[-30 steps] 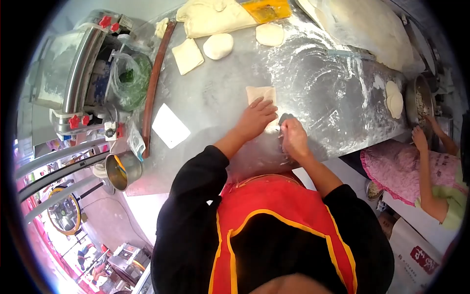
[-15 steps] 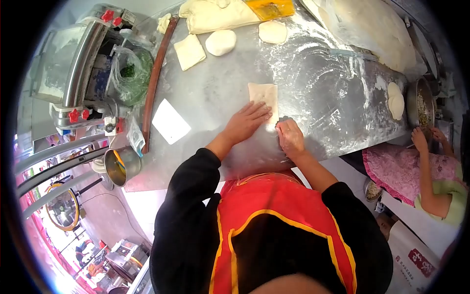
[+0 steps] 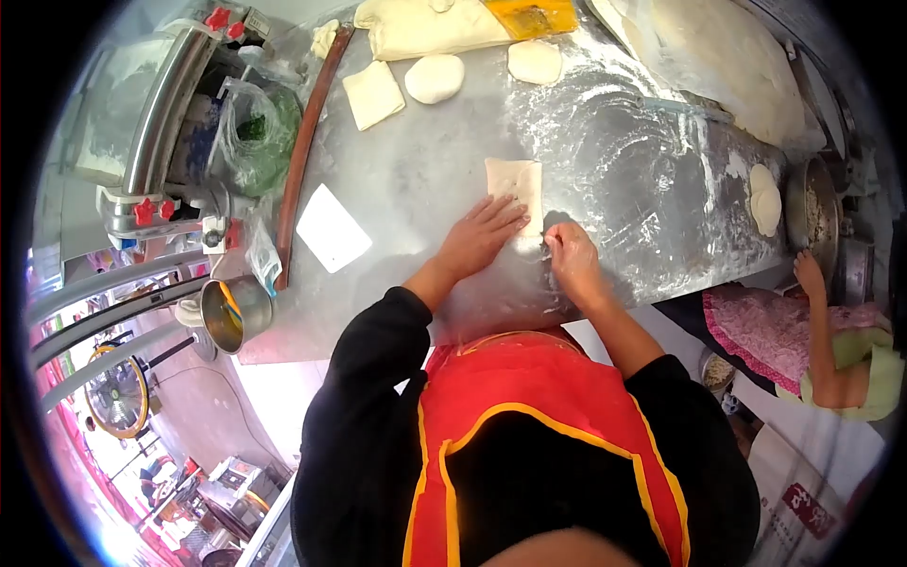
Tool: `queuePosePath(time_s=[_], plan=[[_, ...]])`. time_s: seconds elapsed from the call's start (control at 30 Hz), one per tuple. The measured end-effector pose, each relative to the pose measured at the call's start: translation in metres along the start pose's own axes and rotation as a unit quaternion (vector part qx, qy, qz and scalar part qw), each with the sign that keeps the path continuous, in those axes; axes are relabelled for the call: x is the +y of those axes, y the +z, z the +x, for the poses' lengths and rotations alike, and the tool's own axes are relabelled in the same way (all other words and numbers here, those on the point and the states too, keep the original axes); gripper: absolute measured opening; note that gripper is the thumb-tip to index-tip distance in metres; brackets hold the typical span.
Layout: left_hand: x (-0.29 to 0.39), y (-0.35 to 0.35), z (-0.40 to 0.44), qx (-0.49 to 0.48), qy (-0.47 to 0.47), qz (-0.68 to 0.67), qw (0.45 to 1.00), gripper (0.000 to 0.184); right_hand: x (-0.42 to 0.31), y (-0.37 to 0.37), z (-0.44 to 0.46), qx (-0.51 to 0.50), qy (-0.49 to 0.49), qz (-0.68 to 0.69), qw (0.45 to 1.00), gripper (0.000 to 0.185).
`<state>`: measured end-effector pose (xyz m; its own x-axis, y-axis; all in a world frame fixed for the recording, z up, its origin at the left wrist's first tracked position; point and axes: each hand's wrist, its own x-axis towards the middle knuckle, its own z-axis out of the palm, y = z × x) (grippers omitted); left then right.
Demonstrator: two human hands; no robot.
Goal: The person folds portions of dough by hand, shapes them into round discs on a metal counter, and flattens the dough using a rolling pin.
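A small rectangular sheet of dough lies flat on the metal table in front of me, with a few faint marks on its surface. Over its lower left part rests my left hand, palm down with the fingers stretched out. My right hand is closed in a pinch just off the sheet's lower right corner. Whatever sits between its fingertips, if anything, is too small to name. The sheet's lower left portion is hidden under my left fingers.
Behind lie a square dough piece, round dough pieces and a large dough slab. A white card and a long wooden stick are at left. Flour dusts the right side, where a co-worker's hand touches a metal bowl.
My right hand has shifted slightly to the right, away from the dough sheet's edge. My left hand stays on the sheet. The co-worker's hands have moved at the bowl.
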<state>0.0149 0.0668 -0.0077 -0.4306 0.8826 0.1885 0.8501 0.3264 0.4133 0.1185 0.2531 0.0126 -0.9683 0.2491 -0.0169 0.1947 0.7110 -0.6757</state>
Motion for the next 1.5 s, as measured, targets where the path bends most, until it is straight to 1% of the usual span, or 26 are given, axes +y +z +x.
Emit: queuePosePath(time_s=[0.1,0.23,0.3,0.4,0.5,0.6,0.63,0.73,0.77,0.83,0.87,0.93,0.97,1.0,1.03,1.07,1.13,1.17,1.23,1.27,1.33,1.37,1.43,1.47,1.5], plan=[[-0.001,0.001,0.000,0.003,-0.004,-0.007,1.000,0.049,0.009,0.010,-0.012,0.021,-0.092,-0.056,0.994,0.005],[-0.001,0.003,-0.001,0.004,-0.007,-0.005,1.000,0.049,0.023,0.026,-0.013,0.012,-0.129,-0.130,0.983,0.005],[-0.001,0.003,-0.001,-0.008,-0.007,0.002,1.000,0.049,0.018,0.022,-0.007,0.001,-0.138,-0.155,0.978,0.007],[-0.002,0.005,0.000,-0.002,-0.011,0.006,1.000,0.048,0.003,0.011,0.002,-0.029,0.014,-0.032,0.999,0.006],[0.000,0.008,-0.004,0.000,-0.015,-0.005,1.000,0.049,-0.026,-0.008,0.027,-0.017,0.050,0.034,0.998,0.007],[0.001,0.008,-0.003,0.005,-0.019,0.002,1.000,0.051,-0.016,0.016,0.059,0.074,-0.055,0.020,0.996,0.008],[0.003,0.009,-0.006,0.007,-0.024,0.007,1.000,0.051,0.001,0.031,0.065,0.075,-0.133,-0.063,0.986,0.007],[0.010,0.010,-0.013,0.036,-0.036,0.012,0.999,0.048,0.006,0.030,0.061,0.044,-0.239,-0.163,0.956,0.015],[0.009,0.009,-0.012,0.029,-0.038,0.011,0.999,0.049,0.003,0.027,0.059,-0.013,-0.186,-0.155,0.970,0.023],[0.011,0.006,-0.011,0.015,-0.041,0.005,0.999,0.051,-0.003,0.019,0.057,-0.026,-0.195,-0.159,0.968,0.019],[0.008,0.007,-0.009,0.024,-0.052,-0.007,0.998,0.047,-0.004,0.017,0.059,-0.031,-0.199,-0.161,0.966,0.017],[0.005,0.012,-0.007,0.040,-0.075,-0.034,0.996,0.041,0.006,0.013,0.064,0.038,-0.137,-0.061,0.988,0.012],[0.002,0.009,-0.005,0.084,-0.140,-0.068,0.984,0.039,0.008,0.008,0.068,0.073,-0.104,-0.011,0.992,0.010],[-0.002,0.006,-0.002,0.125,-0.203,-0.102,0.966,0.037,0.008,-0.001,0.074,0.088,-0.052,0.003,0.995,0.010],[-0.006,0.003,0.003,0.165,-0.264,-0.137,0.940,0.035,0.015,-0.002,0.082,0.050,0.029,0.072,0.996,0.014],[-0.012,0.002,0.011,0.175,-0.317,-0.189,0.913,0.035,0.023,0.000,0.091,0.011,0.109,0.141,0.984,0.019],[-0.031,0.000,0.032,0.190,-0.415,-0.289,0.842,0.034,0.031,0.019,0.109,-0.009,0.127,0.224,0.966,0.024],[-0.040,0.002,0.043,0.167,-0.427,-0.290,0.840,0.034,0.031,0.027,0.117,-0.018,0.136,0.265,0.955,0.027],[-0.055,0.010,0.062,0.120,-0.451,-0.291,0.835,0.035,0.025,0.034,0.133,-0.049,0.141,0.184,0.972,0.030],[-0.059,0.009,0.068,0.079,-0.455,-0.338,0.820,0.037,0.020,0.034,0.137,-0.066,0.144,0.143,0.977,0.032],[-0.066,0.007,0.078,-0.004,-0.457,-0.426,0.781,0.041,0.013,0.029,0.135,-0.084,0.119,0.126,0.981,0.027],[-0.058,-0.007,0.080,-0.024,-0.433,-0.400,0.807,0.040,0.007,0.024,0.130,-0.095,0.107,0.118,0.983,0.024],[-0.026,-0.049,0.080,-0.060,-0.384,-0.347,0.854,0.039,-0.005,0.013,0.110,-0.037,-0.016,0.000,0.999,0.026],[-0.018,-0.038,0.068,-0.003,-0.331,-0.265,0.906,0.039,-0.009,0.010,0.097,-0.009,-0.076,-0.059,0.995,0.027],[-0.013,-0.018,0.052,0.053,-0.272,-0.180,0.944,0.040,-0.010,0.010,0.083,-0.049,0.000,0.095,0.994,0.029]])
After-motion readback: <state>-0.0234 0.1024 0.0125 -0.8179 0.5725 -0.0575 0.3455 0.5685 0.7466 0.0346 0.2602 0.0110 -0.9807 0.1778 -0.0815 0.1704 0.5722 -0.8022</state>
